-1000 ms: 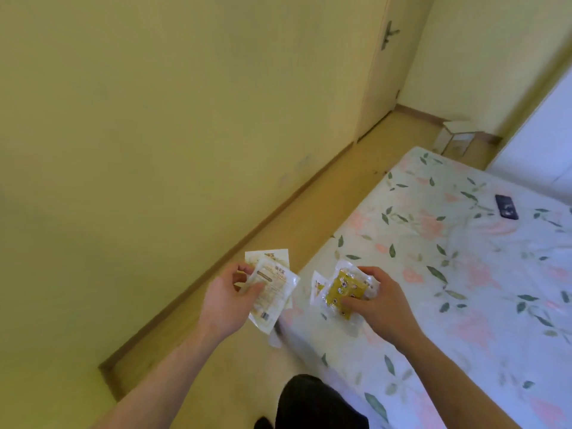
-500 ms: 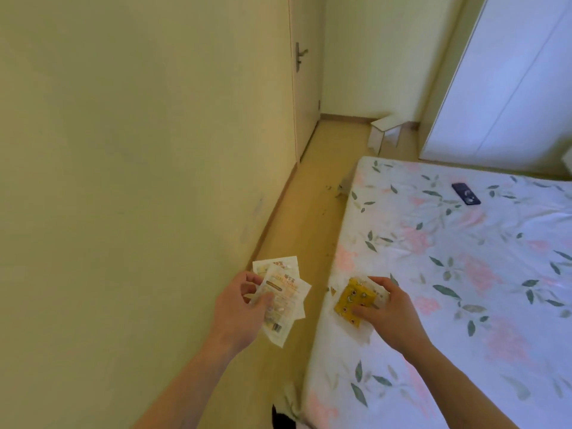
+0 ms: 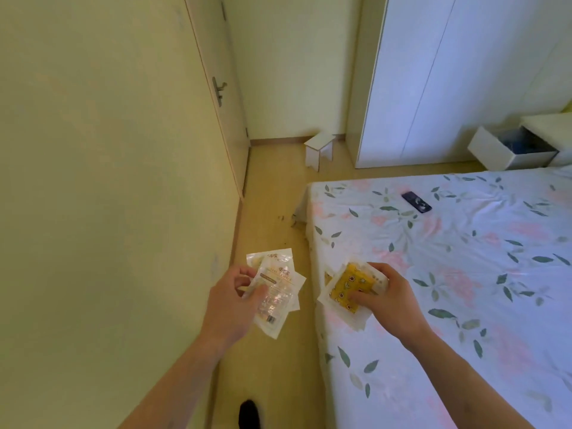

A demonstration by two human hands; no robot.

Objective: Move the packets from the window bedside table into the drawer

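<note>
We are in a bedroom of a home: a bed point(image 3: 448, 274) with a flowered sheet fills the right side, a tall white wardrobe point(image 3: 448, 78) stands beyond it, and a plain door point(image 3: 223, 97) opens off the pale yellow wall point(image 3: 93, 181) above a wooden floor point(image 3: 272, 205).

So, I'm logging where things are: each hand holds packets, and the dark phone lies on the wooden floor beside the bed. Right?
Not quite. The head view shows the dark phone lying on the floral bed sheet, not the floor. The rest holds: the left hand grips clear white packets, and the right hand grips yellow printed packets.
</note>
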